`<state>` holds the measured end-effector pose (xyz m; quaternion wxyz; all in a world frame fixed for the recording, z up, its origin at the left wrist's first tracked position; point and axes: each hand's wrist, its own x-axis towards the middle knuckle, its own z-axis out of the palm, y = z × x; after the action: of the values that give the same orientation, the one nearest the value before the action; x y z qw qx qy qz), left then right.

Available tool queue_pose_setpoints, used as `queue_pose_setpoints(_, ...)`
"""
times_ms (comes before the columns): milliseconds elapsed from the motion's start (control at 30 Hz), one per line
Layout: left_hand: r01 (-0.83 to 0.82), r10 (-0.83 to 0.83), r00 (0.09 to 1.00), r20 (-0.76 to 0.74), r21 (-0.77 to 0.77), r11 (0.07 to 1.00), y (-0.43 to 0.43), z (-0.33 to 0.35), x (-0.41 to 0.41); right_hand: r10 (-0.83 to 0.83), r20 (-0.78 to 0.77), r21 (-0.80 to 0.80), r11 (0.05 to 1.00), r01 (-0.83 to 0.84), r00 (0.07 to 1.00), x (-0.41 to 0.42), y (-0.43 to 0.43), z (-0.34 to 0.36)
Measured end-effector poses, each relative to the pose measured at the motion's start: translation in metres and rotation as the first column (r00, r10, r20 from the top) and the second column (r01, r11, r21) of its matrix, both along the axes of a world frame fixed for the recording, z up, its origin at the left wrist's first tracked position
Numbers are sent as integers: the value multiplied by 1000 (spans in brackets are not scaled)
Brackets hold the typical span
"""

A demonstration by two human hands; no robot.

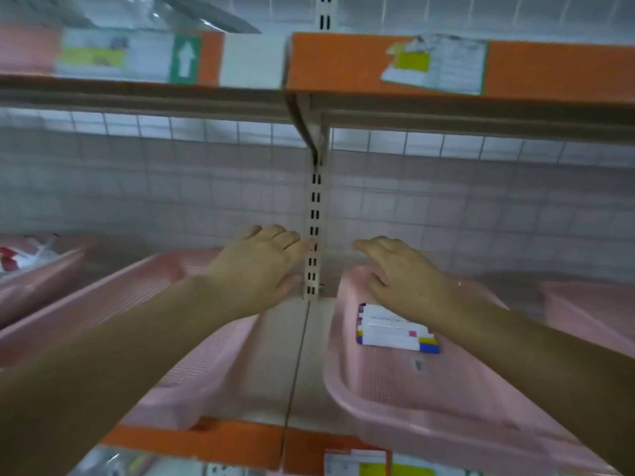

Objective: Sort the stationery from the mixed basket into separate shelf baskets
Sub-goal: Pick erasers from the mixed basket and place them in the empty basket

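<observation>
Both my arms reach into the shelf bay. My left hand (261, 266) hovers with relaxed fingers over the back of a pink basket (206, 365) left of the shelf post, and nothing is in it. My right hand (402, 273) is spread, palm down, over the far end of another pink basket (395, 389), holding nothing. In that right basket, just below my wrist, lies a pack of markers (395, 329) with white barrels and blue, yellow and purple caps. The picture is motion-blurred.
A slotted upright post (314, 235) stands between the two baskets. More pink baskets sit at far left (37, 273), with red and white items, and far right (584, 304). An orange-edged shelf (343, 63) with paper labels hangs overhead. A wire grid backs the bay.
</observation>
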<state>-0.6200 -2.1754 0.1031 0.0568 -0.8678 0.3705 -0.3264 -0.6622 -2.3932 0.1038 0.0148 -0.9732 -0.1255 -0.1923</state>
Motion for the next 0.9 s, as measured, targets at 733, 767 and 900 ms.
queue_pose_setpoints(733, -520, 494, 847, -194, -115, 847, 454, -25, -87, 246, -21, -152, 957, -247, 969, 49, 403, -18)
queue_pose_setpoints(767, -526, 501, 845, -187, -120, 842, 465, -29, -84, 245, -20, -162, 956, -245, 969, 57, 412, -17)
queue_pose_setpoints(900, -534, 502, 841, -202, -165, 829, 500, -30, -67, 230, -31, -171, 958, -232, 973, 97, 447, -17)
